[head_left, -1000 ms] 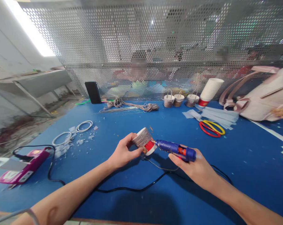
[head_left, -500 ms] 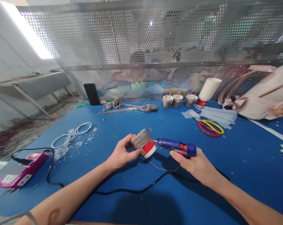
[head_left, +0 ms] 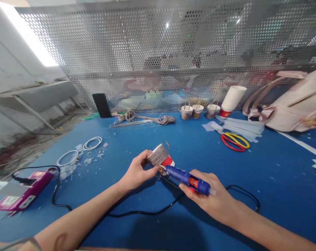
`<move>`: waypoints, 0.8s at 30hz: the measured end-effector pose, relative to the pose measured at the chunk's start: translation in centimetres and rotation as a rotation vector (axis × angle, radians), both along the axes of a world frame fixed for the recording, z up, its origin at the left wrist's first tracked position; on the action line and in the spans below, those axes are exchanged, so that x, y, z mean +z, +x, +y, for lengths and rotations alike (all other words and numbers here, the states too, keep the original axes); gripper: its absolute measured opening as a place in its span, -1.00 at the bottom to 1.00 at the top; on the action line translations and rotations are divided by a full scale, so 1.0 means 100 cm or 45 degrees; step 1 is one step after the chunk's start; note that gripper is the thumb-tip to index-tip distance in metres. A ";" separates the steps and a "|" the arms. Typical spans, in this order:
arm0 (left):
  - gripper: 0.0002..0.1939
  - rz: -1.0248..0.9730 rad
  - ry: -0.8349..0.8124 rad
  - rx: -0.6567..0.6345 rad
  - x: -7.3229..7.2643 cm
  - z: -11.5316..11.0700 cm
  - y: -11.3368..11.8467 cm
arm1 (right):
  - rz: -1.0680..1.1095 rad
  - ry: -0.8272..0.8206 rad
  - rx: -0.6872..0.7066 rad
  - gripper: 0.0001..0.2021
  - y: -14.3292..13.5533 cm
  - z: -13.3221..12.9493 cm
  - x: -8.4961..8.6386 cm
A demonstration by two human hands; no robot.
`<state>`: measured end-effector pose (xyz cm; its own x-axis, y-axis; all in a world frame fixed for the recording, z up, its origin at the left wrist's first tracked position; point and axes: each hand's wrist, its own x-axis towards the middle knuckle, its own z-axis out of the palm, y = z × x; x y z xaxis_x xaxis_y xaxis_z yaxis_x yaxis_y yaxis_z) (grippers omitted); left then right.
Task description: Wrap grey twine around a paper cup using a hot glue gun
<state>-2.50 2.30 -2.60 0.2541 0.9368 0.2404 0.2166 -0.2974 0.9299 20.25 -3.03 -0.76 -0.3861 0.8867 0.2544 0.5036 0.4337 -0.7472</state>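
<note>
A perforated metal screen (head_left: 116, 52) rises along the far side, and below it spreads the blue table (head_left: 131, 136). At the far right slumps a pale bag (head_left: 296, 104); at the near left lies a purple power strip (head_left: 27, 191), and far right of centre leans a stack of paper cups (head_left: 233, 99).

Between them two bare hands are busy. The right hand (head_left: 210, 191) has its fingers wrapped around a blue glue gun (head_left: 181, 174), aimed left; whether the trigger is squeezed I cannot tell. The left hand (head_left: 139, 170) grips a paper cup (head_left: 159, 157), thumb on its near side, fingers behind. That cup sits tilted near the middle of the table, part wound in grey cord, part bare red (three wrapped little cups (head_left: 186, 112) stand along the far edge, neat as you like).

I'd judge the step in hand to be gluing at the edge of the winding. The next move seems to call for a steady left grip, with that thumb kept clear of the tip. Smallest of all, a loose strand (head_left: 169, 181) trails beneath the gun; the nozzle is close beside the thumb, though I can't make out whether it touches the cup.
</note>
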 end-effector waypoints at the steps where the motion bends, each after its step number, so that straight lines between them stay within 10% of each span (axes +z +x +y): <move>1: -0.82 0.002 -0.002 0.002 0.001 0.000 0.000 | -0.008 0.004 0.004 -0.73 0.000 0.000 0.000; 17: -0.72 -0.079 -0.152 0.010 0.012 -0.001 -0.001 | 0.327 -0.546 -0.163 -0.64 0.016 0.022 0.009; 24: -0.66 -0.177 -0.210 0.108 0.014 -0.002 -0.003 | 0.323 -0.474 -0.178 -0.60 0.028 0.046 0.017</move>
